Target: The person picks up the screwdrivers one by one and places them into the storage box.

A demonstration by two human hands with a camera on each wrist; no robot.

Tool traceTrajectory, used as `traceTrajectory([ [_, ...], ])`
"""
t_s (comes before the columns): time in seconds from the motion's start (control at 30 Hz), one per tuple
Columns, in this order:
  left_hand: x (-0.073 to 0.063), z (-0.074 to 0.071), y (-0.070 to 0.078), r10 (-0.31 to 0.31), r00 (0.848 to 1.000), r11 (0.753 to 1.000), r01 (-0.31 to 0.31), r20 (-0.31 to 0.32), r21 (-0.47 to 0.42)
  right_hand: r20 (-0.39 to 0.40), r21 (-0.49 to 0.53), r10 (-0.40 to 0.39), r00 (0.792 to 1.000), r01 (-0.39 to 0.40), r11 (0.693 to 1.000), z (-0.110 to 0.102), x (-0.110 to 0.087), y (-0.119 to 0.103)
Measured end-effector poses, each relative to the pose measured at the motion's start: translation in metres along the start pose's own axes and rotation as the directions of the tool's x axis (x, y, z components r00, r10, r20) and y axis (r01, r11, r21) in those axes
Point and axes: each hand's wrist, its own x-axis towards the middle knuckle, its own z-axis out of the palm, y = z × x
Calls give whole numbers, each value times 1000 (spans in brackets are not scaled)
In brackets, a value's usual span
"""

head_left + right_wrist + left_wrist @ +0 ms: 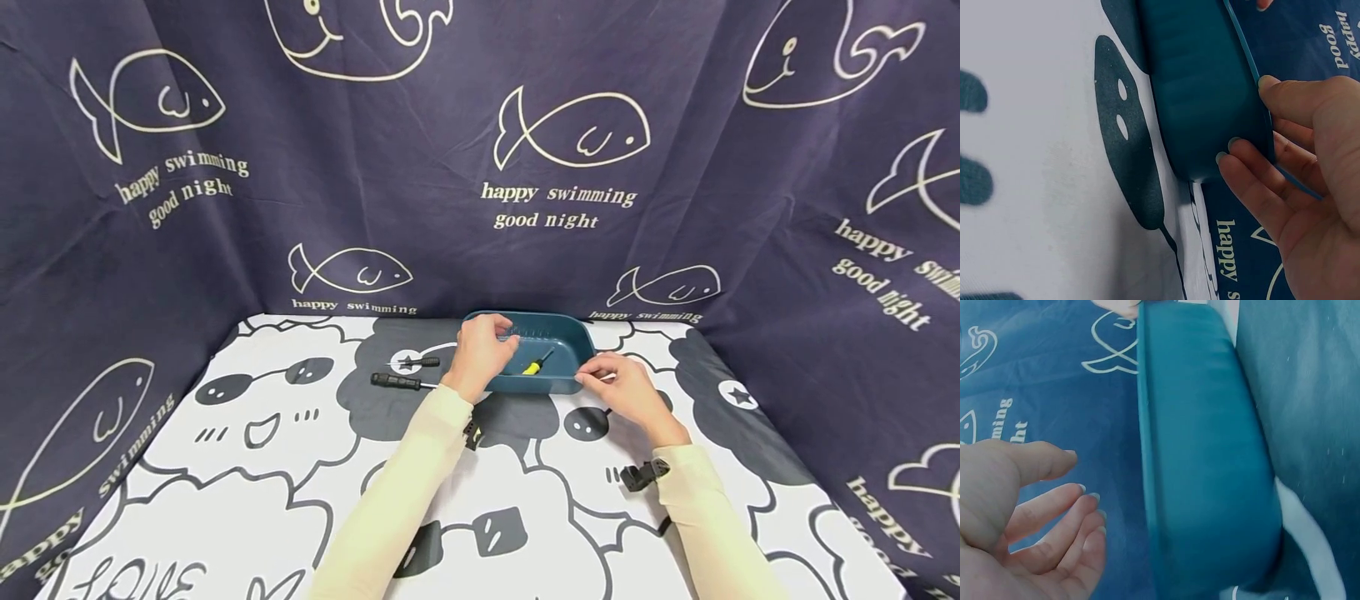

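A teal tray point(562, 332) stands at the back middle of the table, and a yellow-handled screwdriver point(534, 365) lies inside it. My right hand point(594, 375) grips the tray's near right corner. In the right wrist view its thumb point(1285, 94) lies over the rim while its fingers point(1241, 162) press the outer wall point(1204, 94). My left hand point(497, 340) hovers at the tray's left end. In the left wrist view its fingers point(1054, 512) are relaxed and spread, a little apart from the tray's wall point(1210, 456), and hold nothing.
Two black-handled screwdrivers point(397, 382) point(422, 362) lie on the cartoon-print cloth just left of the tray. A dark fish-print curtain point(525, 167) closes off the back and both sides. Wrist-worn camera mounts point(643, 475) sit on both cream sleeves.
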Motion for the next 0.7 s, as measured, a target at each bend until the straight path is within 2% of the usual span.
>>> traceTrajectory([
  [0.33,-7,-19,-19,20,1000,1000,-20,-1,7,-5,-12,-12,1000,12,1000,1,0,1],
  [0.47,-10,-30,-31,20,1000,1000,-20,9,6,-1,-16,-16,1000,16,1000,3,1,2],
  [0.7,-12,-52,-53,27,999,1000,-27,-19,4,-5,-7,10,1000,-10,1000,3,1,2],
])
